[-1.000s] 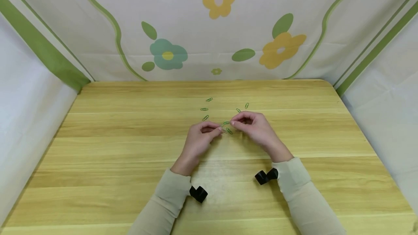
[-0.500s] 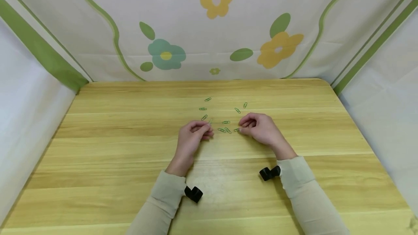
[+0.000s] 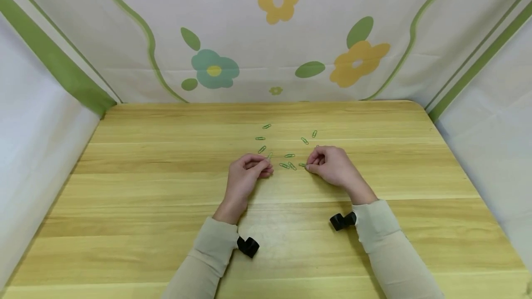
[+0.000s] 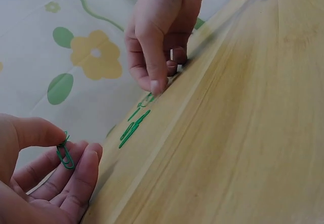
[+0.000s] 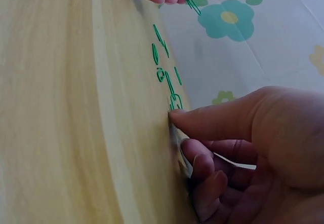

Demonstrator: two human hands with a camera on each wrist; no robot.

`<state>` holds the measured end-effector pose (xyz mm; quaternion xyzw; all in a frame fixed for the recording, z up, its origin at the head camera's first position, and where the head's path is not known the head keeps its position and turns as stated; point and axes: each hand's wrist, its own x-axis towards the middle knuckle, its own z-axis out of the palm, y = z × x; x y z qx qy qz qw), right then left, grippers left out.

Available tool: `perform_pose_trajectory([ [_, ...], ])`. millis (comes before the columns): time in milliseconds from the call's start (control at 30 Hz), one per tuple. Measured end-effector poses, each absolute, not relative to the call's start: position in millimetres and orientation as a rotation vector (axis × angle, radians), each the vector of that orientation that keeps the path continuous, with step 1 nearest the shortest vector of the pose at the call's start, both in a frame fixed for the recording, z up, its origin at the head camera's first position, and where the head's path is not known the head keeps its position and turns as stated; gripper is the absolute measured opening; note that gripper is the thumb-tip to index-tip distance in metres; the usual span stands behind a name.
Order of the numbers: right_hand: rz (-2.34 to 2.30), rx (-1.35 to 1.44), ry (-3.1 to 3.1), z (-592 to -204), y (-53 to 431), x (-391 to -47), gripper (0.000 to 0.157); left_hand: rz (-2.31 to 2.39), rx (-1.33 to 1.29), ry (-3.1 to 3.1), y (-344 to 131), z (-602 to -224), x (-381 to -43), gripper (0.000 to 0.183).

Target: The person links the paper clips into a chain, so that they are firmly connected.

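My left hand (image 3: 248,174) pinches a green paper clip (image 4: 66,155) between thumb and fingers, raised above the tabletop. To its right, my right hand (image 3: 334,169) reaches down to the table, thumb and forefinger pinching one end of another green paper clip (image 5: 175,102). Between the hands lie a sideways paper clip (image 3: 289,155) and, just nearer to me, two angled ones, a left clip (image 3: 284,165) and a right clip (image 3: 292,166) close beside it.
Beyond my left hand, a slanted clip (image 3: 262,149), a level clip (image 3: 260,138) and a farther clip (image 3: 267,126) form a loose column. Past my right hand lie a tilted clip (image 3: 305,140) and an upright-looking clip (image 3: 314,134). A flowered cloth (image 3: 249,36) hangs behind the wooden table (image 3: 124,225).
From close together, my hands have moved apart: the left went left with a paper clip, the right went right and slightly nearer to another clip. Over the last half second both barely moved.
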<state>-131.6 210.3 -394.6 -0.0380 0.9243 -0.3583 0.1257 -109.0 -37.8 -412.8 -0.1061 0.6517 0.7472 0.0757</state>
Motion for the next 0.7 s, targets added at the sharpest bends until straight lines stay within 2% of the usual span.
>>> perform_pose_trajectory([
  [200,-1.225,-0.084,2.607,-395,208,-131,0.011,2.253,-0.336,1.974,-37,-414,-109,0.01],
  [433,-1.72,0.042,2.326,-403,196,-133,0.016,2.234,-0.384,2.062,-32,-412,-107,0.007],
  [700,-1.894,0.053,2.204,-409,185,-131,0.017,2.231,-0.407,2.129,-27,-416,-107,0.006],
])
